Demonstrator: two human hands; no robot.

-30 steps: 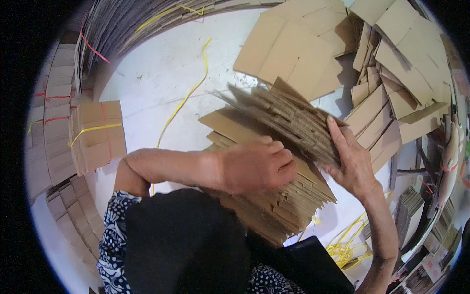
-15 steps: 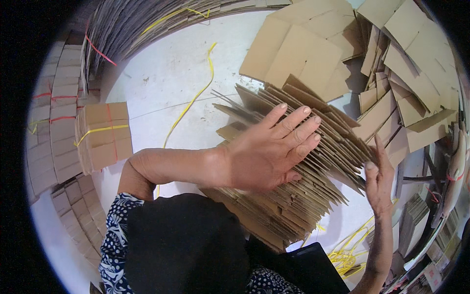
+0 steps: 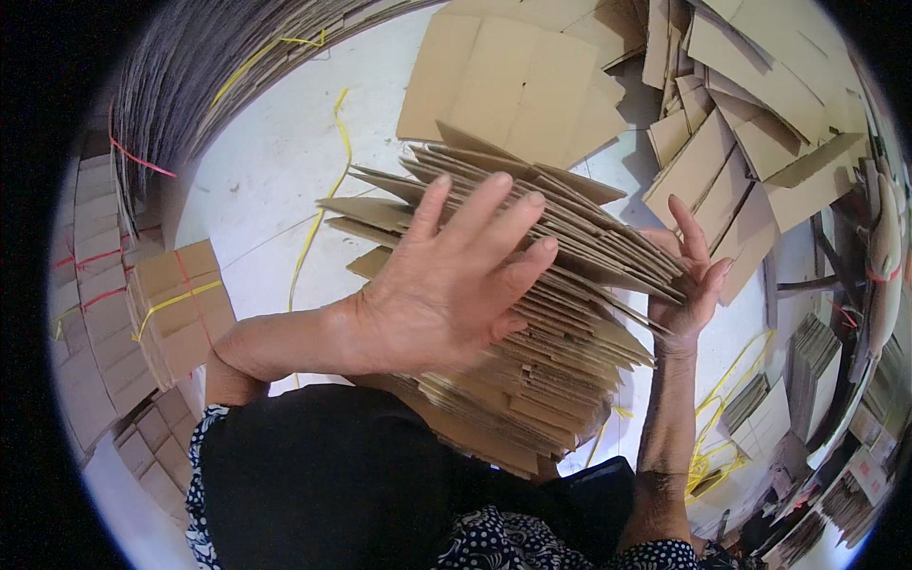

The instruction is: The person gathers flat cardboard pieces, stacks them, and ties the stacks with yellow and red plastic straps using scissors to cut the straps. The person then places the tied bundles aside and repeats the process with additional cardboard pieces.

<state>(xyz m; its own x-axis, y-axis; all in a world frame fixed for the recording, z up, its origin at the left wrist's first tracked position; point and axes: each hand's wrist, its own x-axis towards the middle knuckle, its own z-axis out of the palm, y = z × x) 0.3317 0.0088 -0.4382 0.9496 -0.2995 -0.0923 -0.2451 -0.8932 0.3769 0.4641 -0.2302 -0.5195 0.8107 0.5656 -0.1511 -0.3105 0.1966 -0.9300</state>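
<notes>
Right hand: now turned palm-up, fingers apart
Left hand: spread wide
Flat brown cardboard sheets: beneath left hand, touching right

printed sleeves | dark navy | white dots | bare hands

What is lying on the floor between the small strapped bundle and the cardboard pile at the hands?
In the head view, a yellow strap lies there across the white floor.
</notes>
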